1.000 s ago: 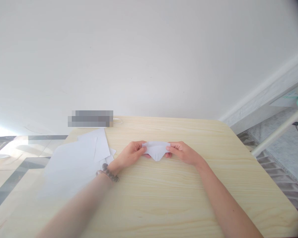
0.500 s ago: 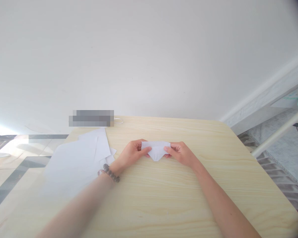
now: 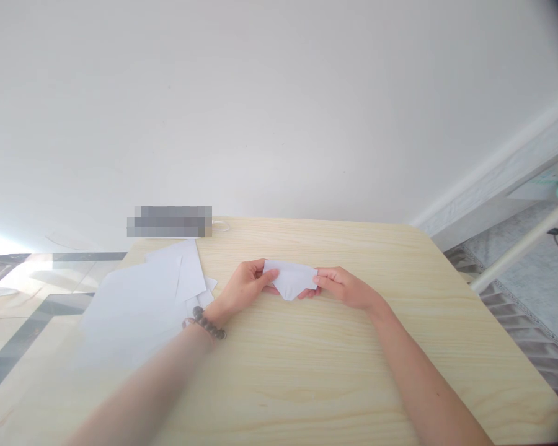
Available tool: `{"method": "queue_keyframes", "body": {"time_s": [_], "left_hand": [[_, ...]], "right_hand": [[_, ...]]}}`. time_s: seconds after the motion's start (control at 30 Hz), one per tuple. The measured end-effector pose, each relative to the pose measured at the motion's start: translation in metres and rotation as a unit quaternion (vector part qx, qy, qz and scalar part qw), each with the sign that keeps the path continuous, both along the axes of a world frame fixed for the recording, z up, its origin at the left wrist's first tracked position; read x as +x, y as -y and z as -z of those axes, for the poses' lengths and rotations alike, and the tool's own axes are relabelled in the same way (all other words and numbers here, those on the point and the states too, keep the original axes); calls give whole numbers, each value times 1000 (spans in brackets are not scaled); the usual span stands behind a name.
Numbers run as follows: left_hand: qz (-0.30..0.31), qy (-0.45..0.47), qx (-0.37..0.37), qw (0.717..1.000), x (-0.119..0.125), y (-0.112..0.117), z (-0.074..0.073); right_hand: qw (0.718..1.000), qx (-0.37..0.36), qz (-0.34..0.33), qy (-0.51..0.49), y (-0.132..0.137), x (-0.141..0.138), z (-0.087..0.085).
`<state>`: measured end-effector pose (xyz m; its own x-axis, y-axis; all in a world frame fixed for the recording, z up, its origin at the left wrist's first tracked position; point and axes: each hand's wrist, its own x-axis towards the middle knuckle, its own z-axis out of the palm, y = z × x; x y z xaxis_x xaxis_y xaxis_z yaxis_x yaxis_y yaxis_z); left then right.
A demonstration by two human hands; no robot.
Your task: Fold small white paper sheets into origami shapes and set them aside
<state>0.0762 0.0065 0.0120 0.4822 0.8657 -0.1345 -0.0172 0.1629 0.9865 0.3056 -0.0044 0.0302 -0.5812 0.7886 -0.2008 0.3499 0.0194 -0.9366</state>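
Observation:
A small piece of folded white paper (image 3: 290,279) is stretched between my two hands over the middle of the table. Its top edge runs nearly straight, and a blunt point hangs down at the centre. My left hand (image 3: 248,284) pinches the left end, thumb on the near face and fingers behind. A dark beaded bracelet circles that wrist. At the right end, my right hand (image 3: 346,287) grips the paper's edge between thumb and fingers, some fingertips showing beneath it.
Loose white paper sheets (image 3: 134,310) overlap on the left of the light wooden table (image 3: 307,384). At the back left is a pixelated grey block (image 3: 170,222) with a white cord beside it. A plain wall (image 3: 279,111) rises behind; a pale pole (image 3: 521,248) slants at right.
My right hand has slid outward, its thumb now nearer the paper's right edge. The paper's right side has tipped slightly lower. My left hand has shifted a little left.

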Motion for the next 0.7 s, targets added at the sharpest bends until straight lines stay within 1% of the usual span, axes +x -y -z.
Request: {"method": "queue_keyframes", "body": {"time_s": [0.13, 0.3, 0.53, 0.7], "left_hand": [[-6, -23, 0, 1000, 0, -1, 1], [-2, -58, -6, 998, 2, 0, 2], [16, -114, 27, 993, -3, 0, -1], [11, -88, 10, 996, -4, 0, -2]], "right_hand": [[999, 13, 28, 6, 1, -2, 4], [993, 41, 91, 61, 5, -5, 12], [990, 49, 123, 42, 2, -5, 13], [992, 20, 123, 22, 0, -3, 16]]}}
